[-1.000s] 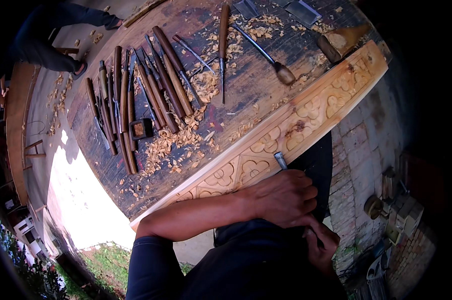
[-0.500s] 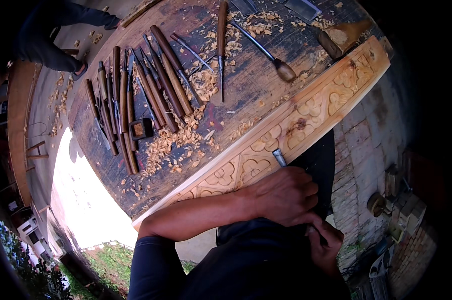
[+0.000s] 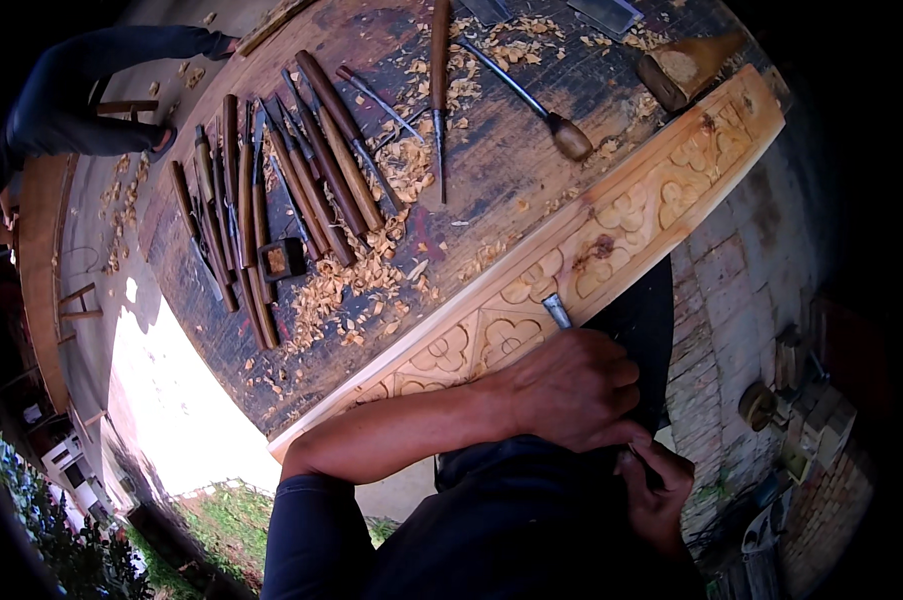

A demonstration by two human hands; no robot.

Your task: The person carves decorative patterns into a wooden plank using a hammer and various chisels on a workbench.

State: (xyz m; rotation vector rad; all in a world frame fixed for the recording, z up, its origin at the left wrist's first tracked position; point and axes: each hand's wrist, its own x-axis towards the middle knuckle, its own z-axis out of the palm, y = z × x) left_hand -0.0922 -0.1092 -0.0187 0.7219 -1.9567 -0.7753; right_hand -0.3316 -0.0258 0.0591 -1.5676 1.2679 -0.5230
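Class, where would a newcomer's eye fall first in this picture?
Likely first on the carved board, slanting along the near edge of the table, where the left hand holds a chisel. Then, perhaps, on the many tools at the table's left, beside pale shavings.

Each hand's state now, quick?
Left hand: closed, holding a slim grey steel-bladed carving chisel.
Right hand: fingers curled; whether it holds anything can't be told.

The long, pale-yellow carved wooden board (image 3: 539, 284) is unpainted, smooth along its plain border and ridged across its petals. The narrow grey chisel blade (image 3: 558, 310) is shiny metal. The slender dark-brown tool handles (image 3: 328, 95) are smooth wood with a faint sheen; the dark-stained wooden desk (image 3: 516, 170) looks matt and scuffed; the navy sleeve (image 3: 316, 530) is matt cloth.
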